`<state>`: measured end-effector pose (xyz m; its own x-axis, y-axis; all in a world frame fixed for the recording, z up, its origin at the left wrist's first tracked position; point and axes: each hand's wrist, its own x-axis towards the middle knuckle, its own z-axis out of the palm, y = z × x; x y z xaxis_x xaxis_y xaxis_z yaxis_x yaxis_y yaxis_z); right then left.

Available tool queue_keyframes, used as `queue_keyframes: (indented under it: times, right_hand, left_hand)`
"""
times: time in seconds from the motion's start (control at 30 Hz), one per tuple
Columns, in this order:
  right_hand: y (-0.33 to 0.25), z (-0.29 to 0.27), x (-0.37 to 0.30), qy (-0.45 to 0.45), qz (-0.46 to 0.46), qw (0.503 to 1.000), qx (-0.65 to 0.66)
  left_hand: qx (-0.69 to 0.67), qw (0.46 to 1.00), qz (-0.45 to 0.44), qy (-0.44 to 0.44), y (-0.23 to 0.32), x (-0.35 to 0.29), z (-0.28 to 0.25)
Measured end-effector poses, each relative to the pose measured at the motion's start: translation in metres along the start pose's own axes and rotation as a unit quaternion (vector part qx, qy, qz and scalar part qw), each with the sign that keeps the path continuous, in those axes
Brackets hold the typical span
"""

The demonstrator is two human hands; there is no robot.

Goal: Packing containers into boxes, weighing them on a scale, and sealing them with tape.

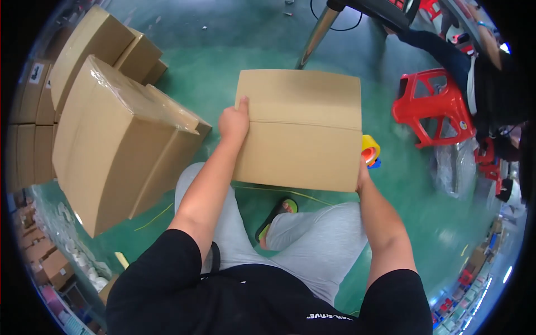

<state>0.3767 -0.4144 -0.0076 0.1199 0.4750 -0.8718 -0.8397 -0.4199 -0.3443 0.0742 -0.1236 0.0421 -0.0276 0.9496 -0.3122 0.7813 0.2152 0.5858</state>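
A brown cardboard box (301, 156) is held in front of me above my knees, its closed flaps meeting at a seam across the upper face. My left hand (234, 123) grips the box's left side, one digit lying along the top edge. At the box's right side is my right hand (363, 174), closed, with most of its fingers hidden behind the cardboard. Right beside it, a tape dispenser with a yellow roll (369, 148) and a blue part sticks out past the box; this hand appears to hold it.
Large cardboard boxes (95, 145) are stacked at my left. A red plastic stool (432, 106) stands at the right, near another person's dark-clothed arm (441, 56). A metal table leg (318, 36) rises beyond the box. Yellow strips lie on the green floor (201, 72).
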Motion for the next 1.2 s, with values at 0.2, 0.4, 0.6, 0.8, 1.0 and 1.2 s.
queue_keyframes:
  times: [0.2, 0.4, 0.6, 0.8, 1.0, 1.2]
  right_hand:
    - [0.000, 0.020, -0.017, 0.127, -0.089, 0.987, 0.035]
    - [-0.032, 0.040, 0.006, 0.100, -0.351, 0.927, 0.085]
    - [-0.025, 0.111, 0.002, 0.381, -0.308, 0.864, -0.116]
    - [-0.021, 0.138, -0.002, 0.399, -0.317, 0.832, -0.217]
    - [-0.030, 0.159, -0.002, 0.373, -0.310, 0.832, -0.269]
    - [-0.035, 0.135, -0.014, 0.333, -0.340, 0.851, -0.221]
  left_hand:
    - [0.050, 0.998, 0.036, -0.005, 0.016, -0.004, 0.006]
    - [0.080, 0.995, 0.058, -0.015, 0.034, 0.000, 0.022]
    - [0.036, 0.994, 0.102, 0.014, 0.020, -0.003, 0.015]
    - [0.066, 0.995, 0.071, 0.001, -0.002, -0.009, -0.015]
    - [0.076, 0.994, 0.075, 0.004, -0.012, 0.016, -0.010]
    - [0.058, 0.992, 0.110, 0.010, 0.010, -0.002, -0.003]
